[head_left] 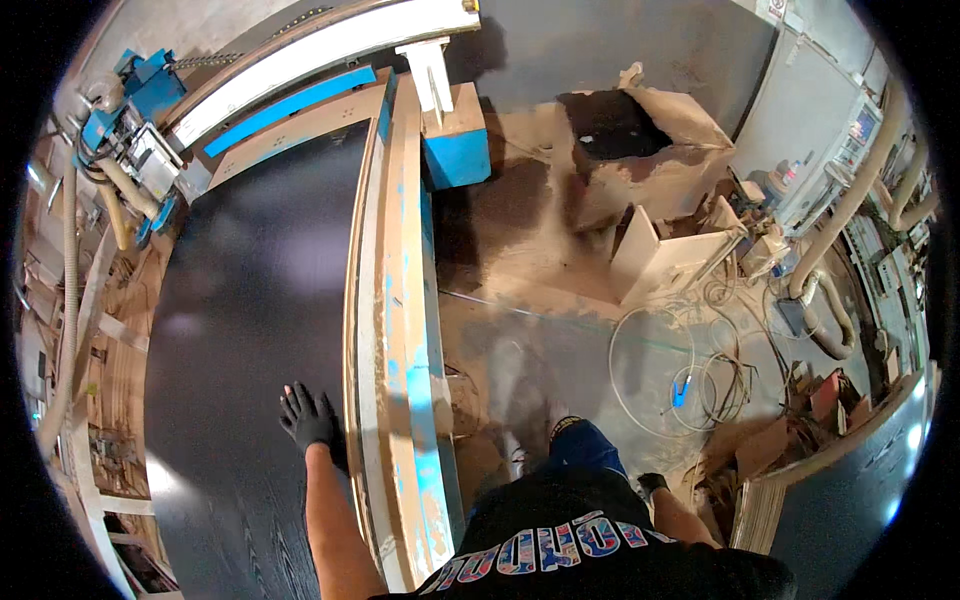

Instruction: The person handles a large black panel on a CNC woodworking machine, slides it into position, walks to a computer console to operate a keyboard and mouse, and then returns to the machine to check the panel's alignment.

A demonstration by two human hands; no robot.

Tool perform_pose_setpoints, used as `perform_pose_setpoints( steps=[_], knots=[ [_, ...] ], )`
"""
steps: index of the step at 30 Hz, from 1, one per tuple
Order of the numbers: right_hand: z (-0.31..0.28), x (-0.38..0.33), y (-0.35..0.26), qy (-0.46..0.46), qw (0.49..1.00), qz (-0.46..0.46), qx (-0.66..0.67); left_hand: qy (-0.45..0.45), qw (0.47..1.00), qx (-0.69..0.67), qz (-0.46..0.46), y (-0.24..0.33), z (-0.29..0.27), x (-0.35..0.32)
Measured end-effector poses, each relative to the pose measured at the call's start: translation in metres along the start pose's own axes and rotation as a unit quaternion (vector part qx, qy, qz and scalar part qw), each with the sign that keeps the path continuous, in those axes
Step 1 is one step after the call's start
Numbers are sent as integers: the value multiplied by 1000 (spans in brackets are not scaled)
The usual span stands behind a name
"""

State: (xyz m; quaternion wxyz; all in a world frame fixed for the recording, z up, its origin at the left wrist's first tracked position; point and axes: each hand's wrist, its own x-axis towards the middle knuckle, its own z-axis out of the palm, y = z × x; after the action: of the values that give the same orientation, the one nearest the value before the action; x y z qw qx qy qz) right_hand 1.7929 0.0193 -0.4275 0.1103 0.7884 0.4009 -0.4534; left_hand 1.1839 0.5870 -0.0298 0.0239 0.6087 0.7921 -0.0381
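pressing down now, we've got our left hand [308, 418] in its black glove spread flat on the big dark panel [250, 300], fingers fanned wide and pinching nothing, just beside the panel's right edge. the panel lies flat on the machine bed, stretching away from us toward the blue cutting head [140, 115] at the far left corner, and it looks well apart from that head for now. along the panel's right side runs the dusty beige and blue side rail [400, 330], and our hand sits close against it.

our right hand [652, 484], gloved too, hangs low by our hip over the sawdust floor [530, 300]; it's small in view and we cannot tell whether it's curled or loose, though nothing shows in it.

to do this bit well, we reckon the palm wants to stay flat and the push even, so the sheet slides square against the rail rather than twisting. one hand near an edge can pivot a wide sheet, so we'd judge a second hand on it would help. off to the right, a torn cardboard box [640, 150] and loops of cable [690, 370] clutter the floor, worth minding underfoot.
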Motion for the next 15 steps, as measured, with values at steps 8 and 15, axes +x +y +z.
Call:
perform_pose_setpoints(
  steps=[8, 15],
  knots=[
    [-177, 129, -115, -34, 998, 29, 43, 58, 998, 20, 6, 63, -6, 68],
    [-444, 254, -250, 182, 940, -208, -198, 11, 995, -14, -99, 80, -12, 65]
  ],
)
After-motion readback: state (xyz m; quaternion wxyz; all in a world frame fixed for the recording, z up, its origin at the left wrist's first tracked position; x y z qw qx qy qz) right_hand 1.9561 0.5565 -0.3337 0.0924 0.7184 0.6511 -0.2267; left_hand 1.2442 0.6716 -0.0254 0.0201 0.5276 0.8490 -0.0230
